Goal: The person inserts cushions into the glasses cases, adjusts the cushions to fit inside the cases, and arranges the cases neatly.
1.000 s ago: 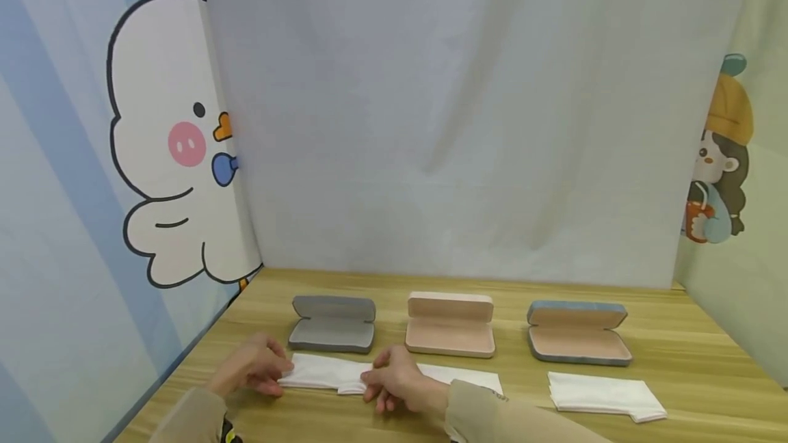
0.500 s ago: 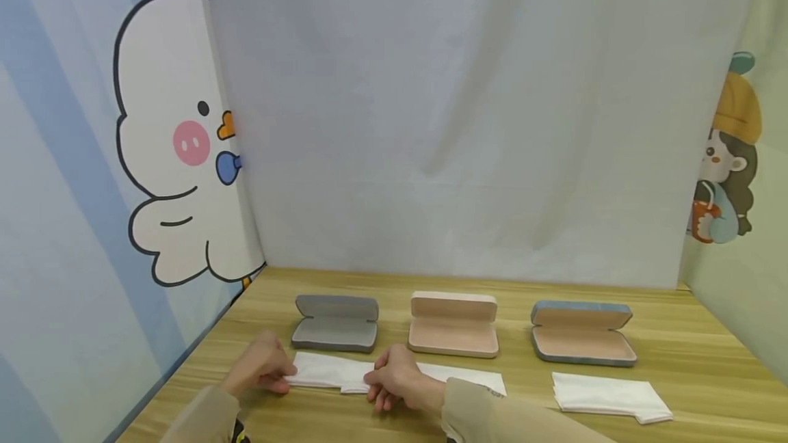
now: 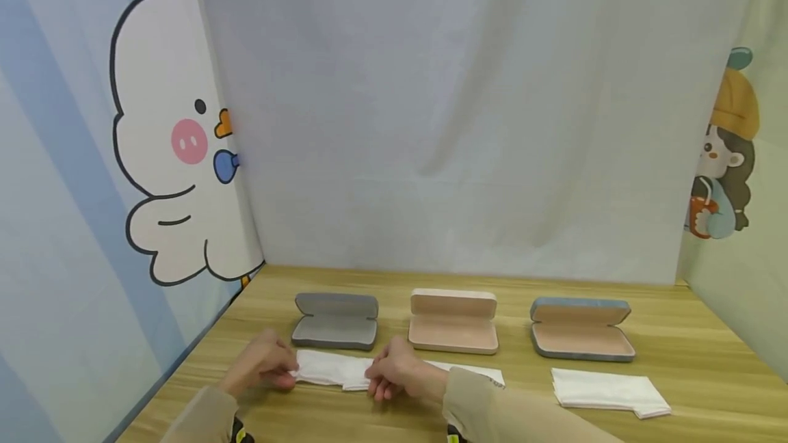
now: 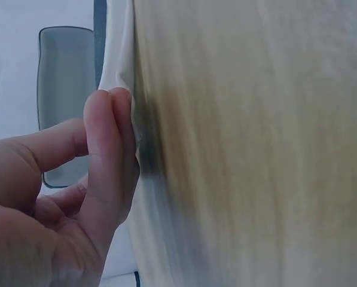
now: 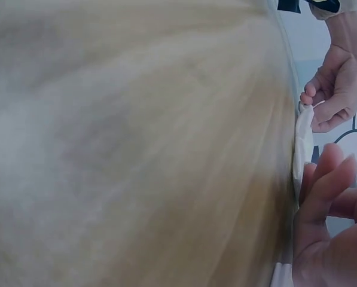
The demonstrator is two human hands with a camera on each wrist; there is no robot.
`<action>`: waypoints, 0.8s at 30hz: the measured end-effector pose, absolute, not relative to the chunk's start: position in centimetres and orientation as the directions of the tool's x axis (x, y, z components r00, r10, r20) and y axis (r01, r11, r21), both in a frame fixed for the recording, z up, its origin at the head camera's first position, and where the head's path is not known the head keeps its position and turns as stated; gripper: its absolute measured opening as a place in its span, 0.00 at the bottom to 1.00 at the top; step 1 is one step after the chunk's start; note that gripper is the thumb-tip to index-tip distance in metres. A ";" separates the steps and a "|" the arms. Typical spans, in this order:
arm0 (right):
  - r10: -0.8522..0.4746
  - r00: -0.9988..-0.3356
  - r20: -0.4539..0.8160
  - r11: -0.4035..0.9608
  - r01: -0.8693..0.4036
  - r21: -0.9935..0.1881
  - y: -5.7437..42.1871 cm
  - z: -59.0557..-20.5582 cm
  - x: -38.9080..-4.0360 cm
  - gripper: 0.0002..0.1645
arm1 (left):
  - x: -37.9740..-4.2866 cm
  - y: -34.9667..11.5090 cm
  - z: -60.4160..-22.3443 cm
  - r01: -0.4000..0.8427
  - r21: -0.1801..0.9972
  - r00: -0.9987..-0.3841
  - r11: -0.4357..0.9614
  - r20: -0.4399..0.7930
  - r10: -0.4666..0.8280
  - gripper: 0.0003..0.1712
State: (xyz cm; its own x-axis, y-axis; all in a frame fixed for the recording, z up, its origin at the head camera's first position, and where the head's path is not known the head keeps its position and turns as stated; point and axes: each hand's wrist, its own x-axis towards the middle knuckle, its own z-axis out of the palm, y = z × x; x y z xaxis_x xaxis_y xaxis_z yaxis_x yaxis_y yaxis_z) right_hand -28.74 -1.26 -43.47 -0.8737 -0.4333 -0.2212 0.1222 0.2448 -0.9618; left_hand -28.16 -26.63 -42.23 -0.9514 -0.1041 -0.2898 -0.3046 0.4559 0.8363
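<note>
The left wrist view shows the left hand's fingertips [image 4: 99, 116] close on the cloth's edge; the head view alone shows the blue case [image 3: 581, 340]. The left hand [image 3: 266, 362] and right hand [image 3: 400, 369] pinch the 2 ends of the white cloth [image 3: 331, 368], just in front of the grey case [image 3: 335, 330], its long axis running left to right.

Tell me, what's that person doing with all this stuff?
Someone's left hand and right hand pinch opposite ends of a folded white cloth at the wooden table. To its right lie a middle cloth, partly hidden, and a far-right cloth, both white. Behind them stand a gray case, a pale pink case and a blue case, open with no cloth inside.
</note>
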 end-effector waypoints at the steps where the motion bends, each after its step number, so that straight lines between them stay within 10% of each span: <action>1: -0.441 -0.869 -0.225 0.240 0.127 -0.962 -1.3 -43.4 -28.8 0.07 | -28.2 -26.8 -42.2 -0.308 0.840 -0.950 0.446 -0.292 -0.106 0.05; 24: -0.476 -0.841 -0.257 0.198 0.183 -0.963 -1.5 -40.7 -32.7 0.07 | -30.2 -28.2 -38.9 -0.278 0.885 -0.959 0.372 -0.281 -0.049 0.21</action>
State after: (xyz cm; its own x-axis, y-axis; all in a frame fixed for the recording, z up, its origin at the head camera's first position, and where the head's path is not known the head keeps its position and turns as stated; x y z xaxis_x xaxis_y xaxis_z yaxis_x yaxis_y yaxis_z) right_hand -32.69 -1.50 -40.71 -0.8410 -0.4758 -0.2574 0.1828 0.1980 -0.9630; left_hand -30.21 -28.15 -38.88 -0.9586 -0.0489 -0.2805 -0.2781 0.3724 0.8854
